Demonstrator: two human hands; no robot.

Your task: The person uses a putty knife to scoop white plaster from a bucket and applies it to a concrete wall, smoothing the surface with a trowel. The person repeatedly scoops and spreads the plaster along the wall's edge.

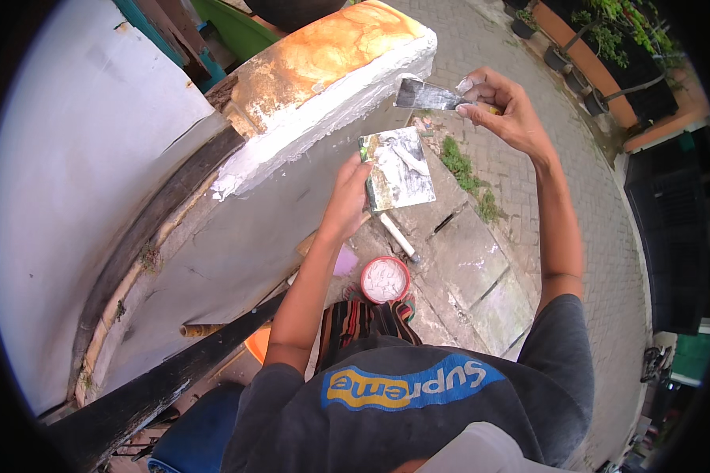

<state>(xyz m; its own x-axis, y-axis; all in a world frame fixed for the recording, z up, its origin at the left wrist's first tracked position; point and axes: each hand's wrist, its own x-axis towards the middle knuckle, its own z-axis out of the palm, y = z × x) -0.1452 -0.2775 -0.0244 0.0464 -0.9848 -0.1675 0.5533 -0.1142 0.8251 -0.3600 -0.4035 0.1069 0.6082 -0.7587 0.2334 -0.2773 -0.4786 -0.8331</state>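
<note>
My left hand (345,195) is closed on the left edge of a flat square board (402,169) smeared with white paste. In my right hand (505,106) is a putty knife (430,95), its wide grey blade pointing left, close to the end of the low wall. Fresh white putty (323,118) coats the side of the wall's top just under its orange-stained upper face (331,47). Below the board, between my feet, stands a red-rimmed tub (386,281) of white paste.
A white-handled tool (399,236) lies by the tub on concrete slabs (481,268). A dark beam (166,386) slants across the lower left. Potted plants (556,59) line the far side of the paved lane (599,236).
</note>
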